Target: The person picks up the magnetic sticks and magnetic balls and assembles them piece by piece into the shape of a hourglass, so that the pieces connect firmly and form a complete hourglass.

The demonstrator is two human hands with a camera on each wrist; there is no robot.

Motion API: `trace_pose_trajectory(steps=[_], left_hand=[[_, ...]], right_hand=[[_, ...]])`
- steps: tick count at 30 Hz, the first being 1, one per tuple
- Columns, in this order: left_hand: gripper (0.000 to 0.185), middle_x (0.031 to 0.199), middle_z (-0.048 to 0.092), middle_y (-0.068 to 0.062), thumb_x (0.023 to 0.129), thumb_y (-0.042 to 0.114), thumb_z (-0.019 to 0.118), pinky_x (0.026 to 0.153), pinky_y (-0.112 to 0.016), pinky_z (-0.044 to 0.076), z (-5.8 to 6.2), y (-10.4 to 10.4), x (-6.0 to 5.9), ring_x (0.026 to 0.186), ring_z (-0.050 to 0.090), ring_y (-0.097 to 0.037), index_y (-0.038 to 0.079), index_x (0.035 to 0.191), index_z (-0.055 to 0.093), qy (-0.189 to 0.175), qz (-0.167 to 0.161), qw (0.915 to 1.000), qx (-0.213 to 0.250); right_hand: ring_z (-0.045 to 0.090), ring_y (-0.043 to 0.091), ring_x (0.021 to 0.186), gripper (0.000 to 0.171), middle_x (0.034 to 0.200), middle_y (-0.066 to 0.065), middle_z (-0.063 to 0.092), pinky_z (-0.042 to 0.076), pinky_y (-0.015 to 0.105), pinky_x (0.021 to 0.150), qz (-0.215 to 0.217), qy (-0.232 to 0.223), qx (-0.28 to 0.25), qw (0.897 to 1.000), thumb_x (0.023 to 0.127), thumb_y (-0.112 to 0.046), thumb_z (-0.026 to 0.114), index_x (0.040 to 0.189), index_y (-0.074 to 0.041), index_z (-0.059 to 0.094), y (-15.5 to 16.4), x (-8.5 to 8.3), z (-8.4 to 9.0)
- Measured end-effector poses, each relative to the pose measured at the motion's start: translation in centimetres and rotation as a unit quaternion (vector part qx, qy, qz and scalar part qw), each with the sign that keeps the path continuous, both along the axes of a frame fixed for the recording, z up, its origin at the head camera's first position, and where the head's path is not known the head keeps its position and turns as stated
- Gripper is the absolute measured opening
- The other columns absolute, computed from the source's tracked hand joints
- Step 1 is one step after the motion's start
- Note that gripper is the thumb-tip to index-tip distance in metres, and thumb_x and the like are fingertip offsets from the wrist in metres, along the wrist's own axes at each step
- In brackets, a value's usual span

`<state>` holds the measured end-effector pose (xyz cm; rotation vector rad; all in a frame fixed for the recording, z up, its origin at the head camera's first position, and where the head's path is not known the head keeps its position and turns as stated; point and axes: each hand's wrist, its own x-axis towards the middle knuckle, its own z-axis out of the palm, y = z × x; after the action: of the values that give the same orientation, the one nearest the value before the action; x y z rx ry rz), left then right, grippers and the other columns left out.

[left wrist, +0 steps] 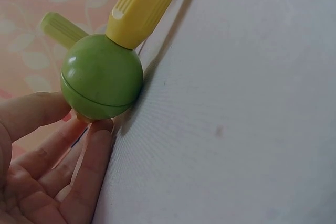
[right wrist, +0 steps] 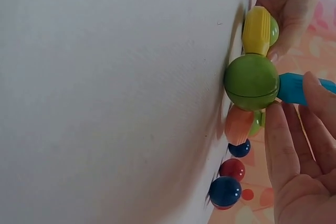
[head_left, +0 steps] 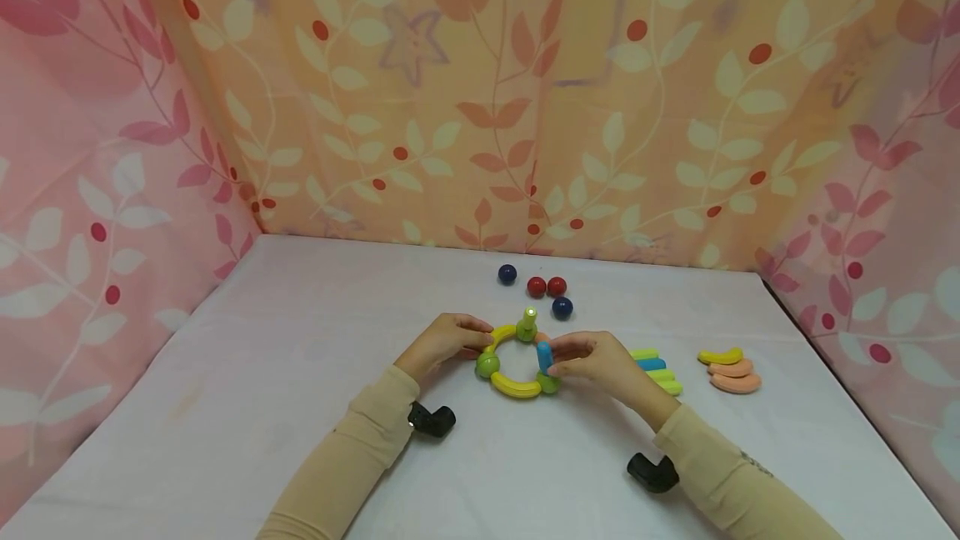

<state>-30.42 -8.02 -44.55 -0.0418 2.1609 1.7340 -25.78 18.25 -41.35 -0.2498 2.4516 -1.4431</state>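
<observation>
Our left hand [head_left: 442, 342], fingers loosely curved, touches the toy ring's [head_left: 516, 359] left green ball [head_left: 487, 366], the ring lying between both hands, while our right hand [head_left: 600, 363] pinches the upright blue stick [head_left: 544, 357] on its right ball.

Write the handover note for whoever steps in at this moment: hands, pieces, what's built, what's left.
Left hand: fingers touch the left side of the ring, by a green ball.
Right hand: pinches a blue stick standing on the green ball at the ring's right.
Done: a ring of yellow and orange curved pieces and green balls lies on the table, with a light green stick upright at the back.
Left: loose sticks beside the right hand, three curved pieces further right, four red and blue balls behind the ring.
</observation>
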Motion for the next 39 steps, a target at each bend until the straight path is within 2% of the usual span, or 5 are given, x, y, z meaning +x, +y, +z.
trace_pose_trajectory(steps=[14, 18, 24, 31, 39], left_hand=[[0.026, 0.107, 0.073, -0.009, 0.088, 0.014, 0.074, 0.083, -0.029, 0.060, 0.2, -0.1, 0.0, 0.088, 0.068, -0.013, 0.004, 0.112, 0.073, -0.004, 0.004, 1.0000, -0.006], [0.030, 0.105, 0.073, -0.008, 0.088, 0.015, 0.075, 0.083, -0.028, 0.059, 0.4, -0.7, 0.2, 0.087, 0.068, -0.012, 0.004, 0.115, 0.071, -0.007, -0.021, 0.9997, -0.013], [0.033, 0.092, 0.074, -0.007, 0.085, 0.012, 0.076, 0.073, -0.024, 0.058, 1.5, -1.9, 0.4, 0.074, 0.066, -0.011, 0.003, 0.116, 0.069, -0.009, -0.071, 0.9944, -0.078], [0.045, 0.119, 0.070, -0.011, 0.086, 0.011, 0.076, 0.088, -0.031, 0.058, 1.5, -1.6, 0.1, 0.096, 0.069, -0.013, 0.002, 0.128, 0.062, 0.013, -0.101, 0.9933, -0.055], [0.048, 0.112, 0.072, -0.010, 0.084, 0.013, 0.078, 0.081, -0.030, 0.059, 1.4, -1.4, 0.0, 0.089, 0.068, -0.015, 0.003, 0.128, 0.061, 0.011, -0.075, 0.9952, -0.063]], right_hand=[[0.065, 0.013, 0.097, 0.039, 0.108, 0.004, 0.075, 0.056, 0.029, 0.087, -0.019, 0.009, 0.013, 1.000, 0.082, -0.027, 0.083, 0.115, -0.010, 0.074, -0.4, 0.2, 0.2], [0.064, 0.014, 0.097, 0.038, 0.106, 0.003, 0.075, 0.056, 0.031, 0.088, -0.023, 0.003, 0.023, 0.999, 0.080, -0.025, 0.083, 0.114, -0.010, 0.074, -0.4, 0.1, 0.0], [0.063, 0.016, 0.092, 0.039, 0.102, 0.003, 0.072, 0.057, 0.031, 0.083, -0.021, -0.003, 0.075, 0.997, 0.075, -0.021, 0.088, 0.109, -0.009, 0.073, -0.2, -0.1, -0.5], [0.061, 0.017, 0.086, 0.033, 0.099, 0.004, 0.070, 0.057, 0.027, 0.076, -0.015, -0.040, 0.078, 0.996, 0.077, -0.015, 0.085, 0.106, -0.008, 0.071, -0.2, -0.6, -0.8], [0.062, 0.017, 0.088, 0.034, 0.106, 0.009, 0.071, 0.058, 0.029, 0.081, -0.036, -0.046, 0.080, 0.995, 0.082, -0.016, 0.080, 0.113, -0.006, 0.071, 0.3, -2.0, -0.3]])
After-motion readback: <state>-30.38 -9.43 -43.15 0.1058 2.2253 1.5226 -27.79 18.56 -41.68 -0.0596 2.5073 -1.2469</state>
